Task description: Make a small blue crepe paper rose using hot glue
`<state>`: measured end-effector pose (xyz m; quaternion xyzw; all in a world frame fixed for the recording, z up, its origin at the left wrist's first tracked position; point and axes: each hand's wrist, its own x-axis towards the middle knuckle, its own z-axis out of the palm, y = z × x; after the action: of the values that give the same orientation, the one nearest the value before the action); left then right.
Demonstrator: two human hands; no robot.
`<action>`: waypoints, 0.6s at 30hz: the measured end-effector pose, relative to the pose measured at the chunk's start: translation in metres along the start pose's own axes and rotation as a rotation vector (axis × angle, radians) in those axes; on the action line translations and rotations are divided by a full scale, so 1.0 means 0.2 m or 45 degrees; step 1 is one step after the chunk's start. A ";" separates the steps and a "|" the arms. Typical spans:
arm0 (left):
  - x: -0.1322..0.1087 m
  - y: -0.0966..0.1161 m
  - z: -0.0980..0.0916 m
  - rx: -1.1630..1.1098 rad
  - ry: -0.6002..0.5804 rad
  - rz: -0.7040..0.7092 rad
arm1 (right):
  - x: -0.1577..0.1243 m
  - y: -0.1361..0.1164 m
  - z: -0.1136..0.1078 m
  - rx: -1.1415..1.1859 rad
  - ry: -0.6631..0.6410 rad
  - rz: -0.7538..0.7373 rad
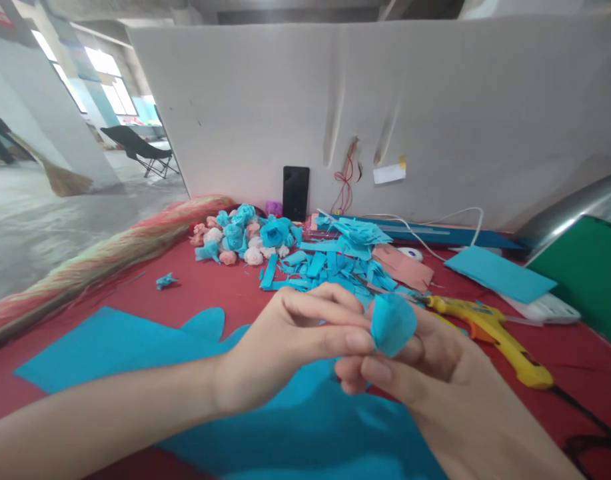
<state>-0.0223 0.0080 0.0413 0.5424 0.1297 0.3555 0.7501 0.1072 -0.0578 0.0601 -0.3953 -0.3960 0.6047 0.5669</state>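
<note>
A small curved piece of blue crepe paper, shaped like a petal [394,325], is held up between my two hands over the table. The thumb and fingers of my left hand [300,333] pinch its left edge. From the right and below, my right hand [430,373] is closed around its lower part, the fingertips partly behind the paper. Larger blue crepe paper sheets [305,427] lie beneath my hands. Just beyond them is a heap of cut blue paper strips [330,263]. The lower end of the petal is hidden by my fingers.
A yellow hot glue gun [495,333] lies at the right with its cord trailing. Finished blue, pink and white paper flowers [240,233] are piled at the back. A black phone [296,193] leans on the white panel [245,113]. A folded blue paper stack [500,272] sits right.
</note>
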 end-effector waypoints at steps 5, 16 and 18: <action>0.02 -0.01 -0.01 -0.016 0.000 -0.031 | 0.01 -0.01 -0.01 0.060 -0.019 0.077; 0.02 -0.01 -0.03 0.019 -0.008 -0.093 | 0.03 0.01 -0.02 0.215 -0.092 0.111; 0.02 -0.01 -0.03 -0.031 -0.027 -0.093 | 0.03 0.03 -0.02 0.265 -0.124 0.090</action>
<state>-0.0229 0.0144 0.0377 0.5319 0.1373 0.3237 0.7703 0.1078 -0.0525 0.0528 -0.3181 -0.3439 0.6807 0.5632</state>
